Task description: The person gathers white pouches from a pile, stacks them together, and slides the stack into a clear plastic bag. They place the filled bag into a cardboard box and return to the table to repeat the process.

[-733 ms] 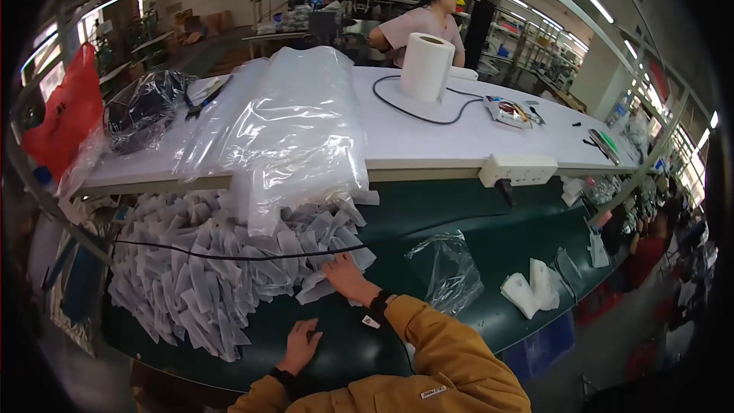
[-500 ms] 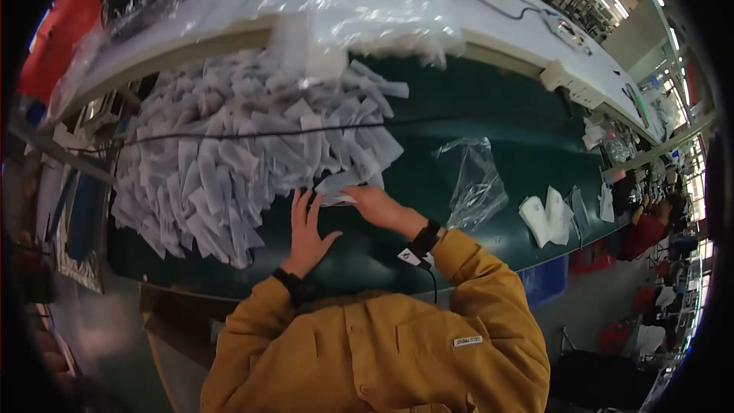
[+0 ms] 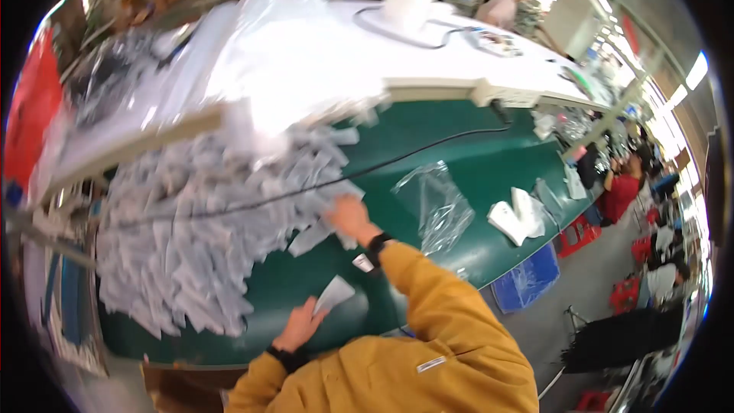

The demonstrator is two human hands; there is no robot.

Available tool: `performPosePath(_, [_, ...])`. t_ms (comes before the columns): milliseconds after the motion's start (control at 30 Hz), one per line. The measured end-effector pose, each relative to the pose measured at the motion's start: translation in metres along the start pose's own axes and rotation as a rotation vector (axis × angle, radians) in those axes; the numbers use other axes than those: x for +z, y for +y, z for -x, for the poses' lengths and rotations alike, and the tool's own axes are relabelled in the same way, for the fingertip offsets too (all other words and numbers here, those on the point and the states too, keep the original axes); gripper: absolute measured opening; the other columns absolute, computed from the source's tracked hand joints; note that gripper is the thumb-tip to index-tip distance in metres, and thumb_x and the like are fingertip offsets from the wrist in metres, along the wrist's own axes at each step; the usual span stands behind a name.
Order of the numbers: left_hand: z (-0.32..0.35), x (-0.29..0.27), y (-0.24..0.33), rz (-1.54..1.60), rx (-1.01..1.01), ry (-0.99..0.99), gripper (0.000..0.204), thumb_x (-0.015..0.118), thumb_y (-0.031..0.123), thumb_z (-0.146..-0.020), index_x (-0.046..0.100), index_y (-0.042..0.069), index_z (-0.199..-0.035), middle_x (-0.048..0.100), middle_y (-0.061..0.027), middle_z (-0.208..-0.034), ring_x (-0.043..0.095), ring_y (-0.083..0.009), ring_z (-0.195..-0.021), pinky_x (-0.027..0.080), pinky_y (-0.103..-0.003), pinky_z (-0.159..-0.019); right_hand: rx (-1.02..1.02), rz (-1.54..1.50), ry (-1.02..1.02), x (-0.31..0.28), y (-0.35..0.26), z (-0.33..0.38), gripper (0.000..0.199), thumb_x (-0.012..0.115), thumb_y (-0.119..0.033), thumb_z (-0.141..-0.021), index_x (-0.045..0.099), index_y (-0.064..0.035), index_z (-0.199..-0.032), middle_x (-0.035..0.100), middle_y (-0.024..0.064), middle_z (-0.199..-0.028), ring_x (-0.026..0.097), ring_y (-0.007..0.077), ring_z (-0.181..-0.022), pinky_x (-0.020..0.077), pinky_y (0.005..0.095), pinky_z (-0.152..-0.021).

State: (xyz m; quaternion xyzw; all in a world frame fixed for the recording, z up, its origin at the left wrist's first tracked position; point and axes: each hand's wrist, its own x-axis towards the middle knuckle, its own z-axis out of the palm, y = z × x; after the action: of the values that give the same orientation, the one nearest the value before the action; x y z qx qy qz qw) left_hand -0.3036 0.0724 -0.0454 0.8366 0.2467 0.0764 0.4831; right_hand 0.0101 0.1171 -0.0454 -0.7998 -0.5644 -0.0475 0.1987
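A small frosted, whitish plastic packet (image 3: 335, 294) sticks out from my left hand (image 3: 298, 328), whose fingers are closed on its lower end close to the table's near edge. Farther forward, my right hand (image 3: 352, 219) is at the right edge of a big heap of similar packets (image 3: 183, 237). Blur and the packets around it hide whether its fingers grip one. One packet (image 3: 309, 239) lies just left of that hand. A white tag (image 3: 362, 262) shows near my right wrist.
On the green table (image 3: 397, 298) lie a crumpled clear bag (image 3: 440, 210) and folded white pieces (image 3: 518, 216). A black cable (image 3: 428, 151) crosses above the heap. Behind is a white shelf (image 3: 344, 53) bearing plastic film. A blue bin (image 3: 526, 279) stands to the right; other people are beyond.
My left hand has drawn back toward me with a packet in it. My right hand has moved forward to the heap's edge. The view has tilted up and turned.
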Motion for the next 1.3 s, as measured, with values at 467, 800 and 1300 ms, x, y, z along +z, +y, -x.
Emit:
performPosePath(467, [0.0, 0.017, 0.004, -0.164, -0.001, 0.017, 0.023, 0.071, 0.017, -0.08, 0.059, 0.004, -0.095, 0.064, -0.0153, -0.087, 0.063, -0.0365, -0.081, 0.051, -0.04, -0.069, 0.629, -0.987, -0.515, -0.006, -0.04, 0.106, 0.034, 0.065, -0.017, -0.082, 0.043, 0.0076, -0.091, 0.063, 0.017, -0.066, 0.066, 0.0282, -0.051, 0.0488, 0.0377, -0.034])
performPosePath(800, [-0.002, 0.05, -0.006, -0.228, 0.163, 0.085, 0.032, 0.057, 0.027, -0.088, 0.06, 0.006, -0.112, 0.052, -0.0224, -0.119, 0.055, -0.0398, -0.101, 0.047, -0.044, -0.083, -0.307, -0.453, -0.252, -0.016, -0.042, 0.078, 0.023, 0.06, -0.009, -0.079, 0.053, -0.0059, -0.101, 0.058, 0.0153, -0.1, 0.06, 0.0383, -0.084, 0.05, 0.0463, -0.072])
performPosePath(1300, [0.023, 0.052, 0.01, -0.223, 0.016, 0.229, 0.027, 0.072, 0.014, -0.074, 0.062, 0.006, -0.098, 0.056, -0.0145, -0.111, 0.057, -0.0358, -0.1, 0.05, -0.041, -0.081, -0.912, -0.319, -0.689, 0.003, -0.068, 0.037, 0.021, 0.053, -0.007, -0.083, 0.061, -0.0035, -0.102, 0.058, 0.0147, -0.107, 0.06, 0.0353, -0.095, 0.0493, 0.0441, -0.08])
